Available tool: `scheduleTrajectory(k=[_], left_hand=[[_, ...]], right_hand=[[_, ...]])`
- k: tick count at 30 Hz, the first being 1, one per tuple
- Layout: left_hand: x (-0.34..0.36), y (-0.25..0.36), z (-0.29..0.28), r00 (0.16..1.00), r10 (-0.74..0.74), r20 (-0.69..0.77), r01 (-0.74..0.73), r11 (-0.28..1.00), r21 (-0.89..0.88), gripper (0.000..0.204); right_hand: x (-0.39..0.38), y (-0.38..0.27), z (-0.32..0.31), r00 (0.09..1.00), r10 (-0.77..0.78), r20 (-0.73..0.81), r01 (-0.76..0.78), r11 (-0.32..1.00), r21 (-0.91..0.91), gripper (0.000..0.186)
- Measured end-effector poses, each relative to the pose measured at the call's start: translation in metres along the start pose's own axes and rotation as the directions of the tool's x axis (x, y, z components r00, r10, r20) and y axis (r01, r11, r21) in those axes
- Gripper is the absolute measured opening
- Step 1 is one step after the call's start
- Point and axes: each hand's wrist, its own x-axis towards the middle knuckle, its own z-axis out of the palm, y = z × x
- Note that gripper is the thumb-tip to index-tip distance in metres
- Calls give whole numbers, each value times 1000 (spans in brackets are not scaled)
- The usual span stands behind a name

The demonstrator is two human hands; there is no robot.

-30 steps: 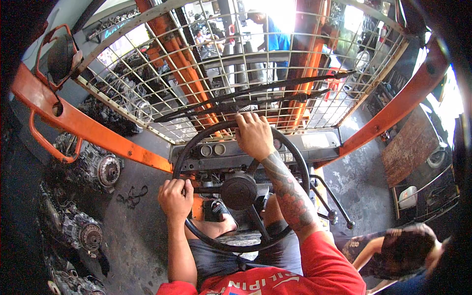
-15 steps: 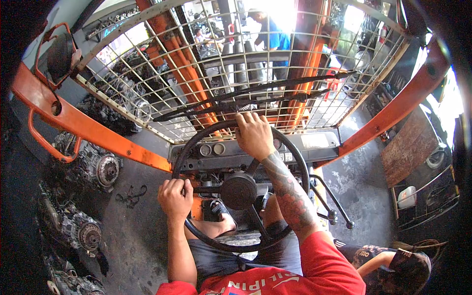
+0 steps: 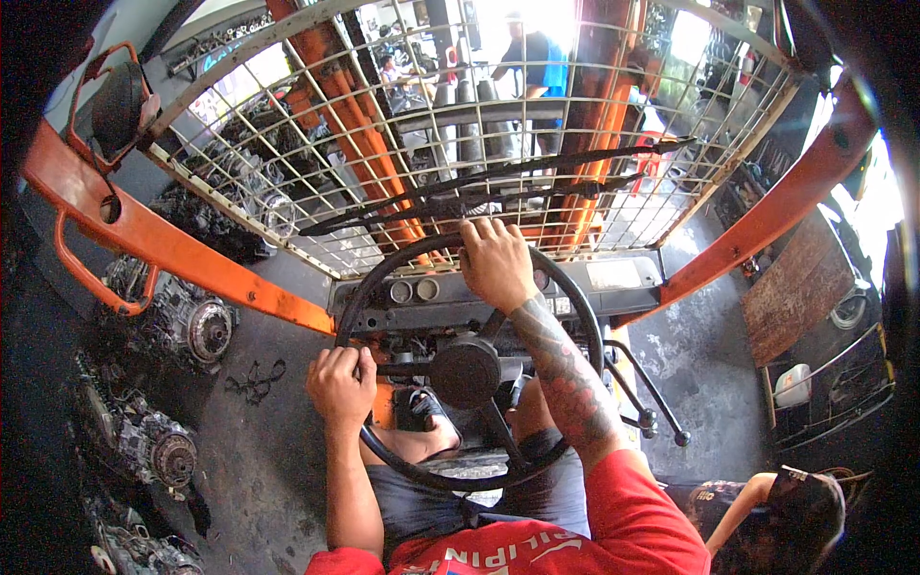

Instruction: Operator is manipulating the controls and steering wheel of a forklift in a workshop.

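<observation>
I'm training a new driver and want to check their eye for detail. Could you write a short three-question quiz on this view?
1. True or false: the bare left hand is on the left side of the round black steering wheel.
2. The two slim, dark levers with round knobs are: (a) left of the wheel, (b) right of it, (c) on its hub.
3. Fill in: the bare right hand holds the ____ of the rim.

Key: 1. True; 2. b; 3. top.

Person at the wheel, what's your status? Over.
Left hand closed on steering wheel, left side; right hand curled over its top. Wire guard ahead, person in blue beyond it. Another person at lower right.
</observation>
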Motion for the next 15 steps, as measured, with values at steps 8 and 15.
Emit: scheduleTrajectory(k=[8,15], left_hand=[[1,-3,-2,999,44,-21,-45,996,-77,29],[-3,-2,1,998,5,-63,-14,989,-148,31]], right_hand=[[-27,16,-21,998,-47,-40,51,994,94,53],[-168,68,-106,651,600,465,-663,748,-37,57]])
